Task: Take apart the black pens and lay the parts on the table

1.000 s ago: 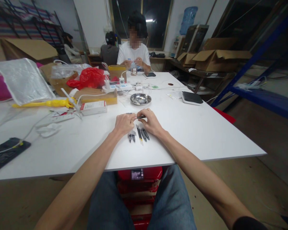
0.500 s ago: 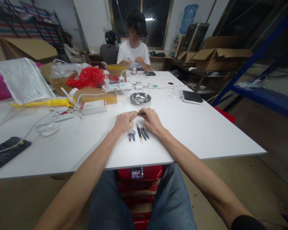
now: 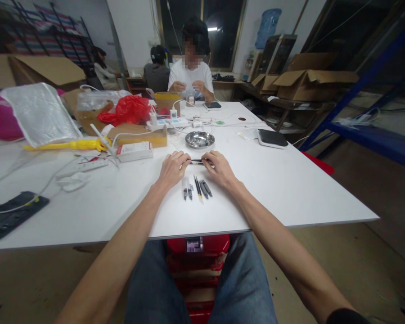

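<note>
Between my left hand (image 3: pixel 173 170) and my right hand (image 3: pixel 220 170) lie thin dark pen parts (image 3: pixel 197 161), held level just above the table. Both hands are closed, fingertips pinching the ends, which the fingers hide. Whether these are refills or slim barrels I cannot tell. Below them on the white table, several pen pieces lie side by side: clear ones with black tips (image 3: pixel 187 191), slim black refills with yellow ends (image 3: pixel 198 186), and dark grey barrels (image 3: pixel 205 189). A shiny metal bowl (image 3: pixel 200 140) stands just beyond my hands, with small dark bits in it.
A small white box (image 3: pixel 135 152), a power strip (image 3: pixel 168 122) with cables and a red plastic bag (image 3: pixel 126 110) are at the left. A black-topped device (image 3: pixel 272 138) sits at the right. Across the table (image 3: pixel 290 189), a person in a white shirt (image 3: pixel 191 78) handles something.
My hands have moved slightly apart, and the pen parts now lie stretched straight between them, with more of their length showing. The loose pieces and bowl stay in place.
</note>
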Demonstrator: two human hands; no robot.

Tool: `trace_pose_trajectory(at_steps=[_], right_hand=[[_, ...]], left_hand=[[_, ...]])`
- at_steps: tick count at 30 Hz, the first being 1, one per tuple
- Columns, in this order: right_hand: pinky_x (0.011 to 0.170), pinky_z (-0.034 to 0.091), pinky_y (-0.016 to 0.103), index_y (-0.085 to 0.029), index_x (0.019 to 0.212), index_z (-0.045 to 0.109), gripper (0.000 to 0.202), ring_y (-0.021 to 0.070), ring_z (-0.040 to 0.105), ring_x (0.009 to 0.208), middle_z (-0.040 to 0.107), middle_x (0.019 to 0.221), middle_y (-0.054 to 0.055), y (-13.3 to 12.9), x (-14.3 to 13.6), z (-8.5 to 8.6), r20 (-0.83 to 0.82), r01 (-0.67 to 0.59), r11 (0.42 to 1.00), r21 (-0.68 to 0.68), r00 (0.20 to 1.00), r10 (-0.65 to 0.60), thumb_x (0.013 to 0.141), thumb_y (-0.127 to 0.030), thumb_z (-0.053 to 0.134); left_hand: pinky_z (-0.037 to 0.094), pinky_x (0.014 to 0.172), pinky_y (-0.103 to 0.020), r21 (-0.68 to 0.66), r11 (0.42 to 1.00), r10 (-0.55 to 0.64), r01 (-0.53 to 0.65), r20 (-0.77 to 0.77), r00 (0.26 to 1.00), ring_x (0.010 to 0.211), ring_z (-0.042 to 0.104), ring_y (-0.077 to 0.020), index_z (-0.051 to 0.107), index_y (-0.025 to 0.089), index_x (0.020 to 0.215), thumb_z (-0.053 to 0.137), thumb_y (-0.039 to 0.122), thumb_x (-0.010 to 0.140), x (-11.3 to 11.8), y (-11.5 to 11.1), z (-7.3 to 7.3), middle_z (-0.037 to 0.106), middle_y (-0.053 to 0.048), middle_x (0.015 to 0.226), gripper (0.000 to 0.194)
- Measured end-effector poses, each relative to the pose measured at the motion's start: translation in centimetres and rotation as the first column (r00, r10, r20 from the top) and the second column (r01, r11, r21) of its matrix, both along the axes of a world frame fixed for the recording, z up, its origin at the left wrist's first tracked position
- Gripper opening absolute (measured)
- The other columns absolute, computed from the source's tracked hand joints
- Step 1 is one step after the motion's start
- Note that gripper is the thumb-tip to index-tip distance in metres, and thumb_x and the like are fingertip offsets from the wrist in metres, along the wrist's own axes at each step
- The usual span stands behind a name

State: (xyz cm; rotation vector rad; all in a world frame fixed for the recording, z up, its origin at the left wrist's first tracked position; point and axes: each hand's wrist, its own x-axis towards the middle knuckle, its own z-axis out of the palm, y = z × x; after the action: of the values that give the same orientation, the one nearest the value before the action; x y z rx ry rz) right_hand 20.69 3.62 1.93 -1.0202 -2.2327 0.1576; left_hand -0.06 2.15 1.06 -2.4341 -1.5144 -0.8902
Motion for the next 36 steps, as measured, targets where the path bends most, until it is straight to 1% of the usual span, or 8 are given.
trace_pose_trajectory(at_steps=[8,11,15,22,29,32,34,36], right_hand=[[0.077,0.04,0.032,-0.018,0.096,0.065,0.017,0.02,0.055,0.08,0.062,0.091,0.007,0.2,1.0,0.5,-0.081,-0.002,1.0,-0.019,0.997,0.0,0.098,-0.022,0.049],[0.08,0.042,0.032,-0.019,0.096,0.066,0.016,0.0199,0.056,0.084,0.064,0.093,0.006,-0.2,0.8,0.6,-0.08,-0.191,0.979,-0.069,0.979,0.185,0.098,-0.021,0.05],[0.087,0.041,0.035,-0.019,0.095,0.07,0.014,0.0215,0.055,0.092,0.066,0.097,0.007,-0.8,0.0,0.7,0.024,-0.441,0.89,-0.113,0.895,0.446,0.097,-0.02,0.056],[0.086,0.038,0.037,-0.022,0.088,0.078,0.017,0.0213,0.051,0.087,0.066,0.089,0.006,-0.5,-0.4,0.5,0.128,-0.484,0.866,-0.128,0.857,0.499,0.094,-0.018,0.062],[0.084,0.039,0.037,-0.023,0.092,0.08,0.019,0.0228,0.053,0.093,0.067,0.096,0.007,-0.6,0.1,1.3,0.138,-0.392,0.912,-0.123,0.903,0.407,0.092,-0.018,0.062],[0.077,0.038,0.035,-0.021,0.099,0.078,0.019,0.0209,0.056,0.082,0.07,0.086,0.007,-0.6,0.7,1.7,0.149,-0.18,0.971,-0.155,0.968,0.203,0.091,-0.019,0.061],[0.07,0.036,0.032,-0.021,0.108,0.076,0.024,0.0186,0.056,0.071,0.071,0.079,0.006,-0.8,1.0,1.9,0.202,-0.036,0.978,-0.207,0.976,0.078,0.089,-0.019,0.061],[0.065,0.033,0.031,-0.021,0.107,0.075,0.025,0.0169,0.054,0.066,0.071,0.076,0.004,-1.0,1.2,2.0,0.268,0.032,0.972,-0.235,0.963,0.033,0.087,-0.017,0.062]], left_hand=[[0.035,0.081,-0.038,0.042,0.997,0.064,-0.065,0.033,0.997,0.096,0.056,-0.0251,0.064,0.022,0.092,0.044,0.029,0.102,-2.0,0.5,-0.4,0.067,-0.006,0.094,0.023],[0.035,0.082,-0.038,0.039,0.993,0.111,-0.114,0.072,0.991,0.096,0.057,-0.0255,0.064,0.022,0.09,0.045,0.024,0.1,-2.6,0.5,-0.5,0.067,-0.006,0.093,0.021],[0.036,0.083,-0.038,0.02,0.987,0.156,-0.16,0.127,0.979,0.097,0.057,-0.0254,0.063,0.022,0.089,0.046,0.021,0.098,-2.7,0.5,-0.6,0.067,-0.006,0.091,0.02],[0.036,0.082,-0.038,-0.001,0.991,0.133,-0.134,0.127,0.983,0.096,0.057,-0.0258,0.062,0.022,0.086,0.047,0.018,0.095,-2.4,0.7,-0.7,0.067,-0.006,0.09,0.018],[0.037,0.083,-0.039,-0.003,0.988,0.151,-0.152,0.116,0.982,0.097,0.057,-0.0262,0.062,0.022,0.084,0.049,0.016,0.092,-2.4,0.5,-0.5,0.068,-0.007,0.091,0.016],[0.039,0.082,-0.037,0.016,0.989,0.144,-0.149,0.184,0.972,0.092,0.058,-0.0246,0.06,0.021,0.082,0.048,0.017,0.092,-2.0,0.1,-0.4,0.067,-0.006,0.086,0.016],[0.04,0.077,-0.034,0.008,0.993,0.116,-0.121,0.254,0.96,0.085,0.058,-0.0221,0.059,0.021,0.082,0.048,0.019,0.093,-1.6,-0.1,-0.4,0.066,-0.005,0.083,0.016],[0.039,0.07,-0.031,-0.014,0.996,0.086,-0.087,0.313,0.946,0.076,0.057,-0.0194,0.059,0.021,0.083,0.047,0.021,0.094,-1.3,-0.3,-0.4,0.065,-0.004,0.08,0.017]])
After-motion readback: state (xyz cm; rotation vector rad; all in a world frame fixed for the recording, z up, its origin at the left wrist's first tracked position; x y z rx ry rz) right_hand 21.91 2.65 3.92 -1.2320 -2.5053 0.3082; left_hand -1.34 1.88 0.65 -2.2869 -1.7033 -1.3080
